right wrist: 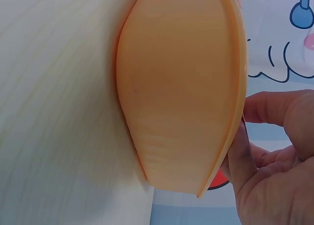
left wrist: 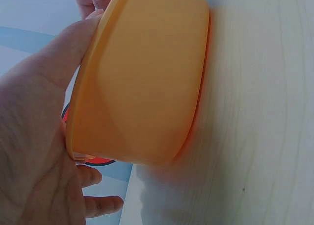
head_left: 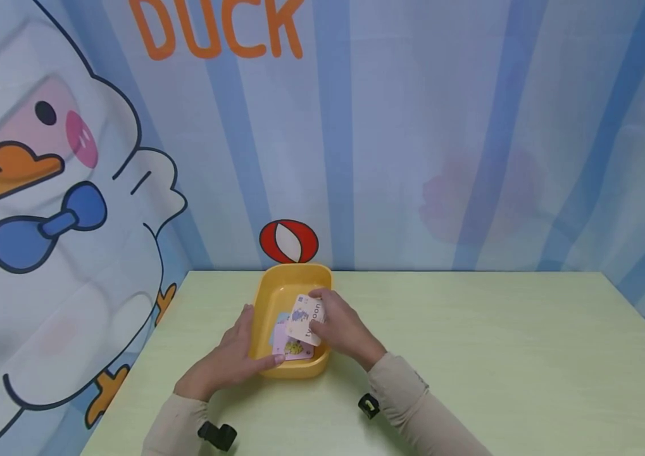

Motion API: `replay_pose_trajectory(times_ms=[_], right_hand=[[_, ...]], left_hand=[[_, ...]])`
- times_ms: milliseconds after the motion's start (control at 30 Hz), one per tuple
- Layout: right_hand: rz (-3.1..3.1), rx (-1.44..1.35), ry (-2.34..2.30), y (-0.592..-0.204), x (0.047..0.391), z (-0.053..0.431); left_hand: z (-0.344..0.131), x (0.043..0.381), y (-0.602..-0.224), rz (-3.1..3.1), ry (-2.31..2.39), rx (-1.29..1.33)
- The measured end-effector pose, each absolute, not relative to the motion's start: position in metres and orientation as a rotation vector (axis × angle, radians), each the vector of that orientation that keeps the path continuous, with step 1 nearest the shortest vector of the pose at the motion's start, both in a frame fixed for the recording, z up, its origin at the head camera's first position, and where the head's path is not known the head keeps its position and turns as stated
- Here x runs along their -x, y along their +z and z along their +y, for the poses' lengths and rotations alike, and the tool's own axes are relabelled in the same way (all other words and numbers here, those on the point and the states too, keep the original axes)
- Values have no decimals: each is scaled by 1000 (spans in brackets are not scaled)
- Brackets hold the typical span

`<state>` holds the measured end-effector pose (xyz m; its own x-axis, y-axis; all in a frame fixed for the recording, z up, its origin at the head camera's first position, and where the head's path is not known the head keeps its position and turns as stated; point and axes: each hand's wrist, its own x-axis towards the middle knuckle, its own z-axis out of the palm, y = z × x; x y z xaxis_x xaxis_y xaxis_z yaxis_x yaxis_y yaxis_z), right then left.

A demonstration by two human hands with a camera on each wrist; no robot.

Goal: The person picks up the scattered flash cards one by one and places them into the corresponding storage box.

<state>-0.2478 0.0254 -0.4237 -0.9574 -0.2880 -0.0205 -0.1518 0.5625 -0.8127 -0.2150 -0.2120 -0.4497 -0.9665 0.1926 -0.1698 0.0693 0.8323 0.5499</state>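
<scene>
A yellow plastic basin [head_left: 267, 288] stands on the table, with several cards lying in its lower part. My right hand [head_left: 345, 326] pinches a white card [head_left: 302, 323] with printed lettering and a small picture, holding it over the basin at the right rim. Under it lies a pink card [head_left: 285, 348] with a yellow picture, and a light blue card [head_left: 280, 323] peeks out beside that. Along the basin's left side rests my left hand [head_left: 230, 358], fingers stretched out and thumb over the near rim. In both wrist views the basin's wall hides its contents.
The pale green-yellow table [head_left: 470, 354] extends far to the right of the basin. Behind it hangs a blue striped backdrop [head_left: 390, 139] with a printed duck [head_left: 71, 285] on the left and a red and white ball [head_left: 288, 240] just beyond the basin.
</scene>
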Motion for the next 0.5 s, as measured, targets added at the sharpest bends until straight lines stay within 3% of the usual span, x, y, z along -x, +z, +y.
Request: replay_pose_trajectory(times_ms=[500], right_hand=[[2659,376,-1298,-426,249,29]], left_hand=[[-211,215,-447,2789,843,-200]])
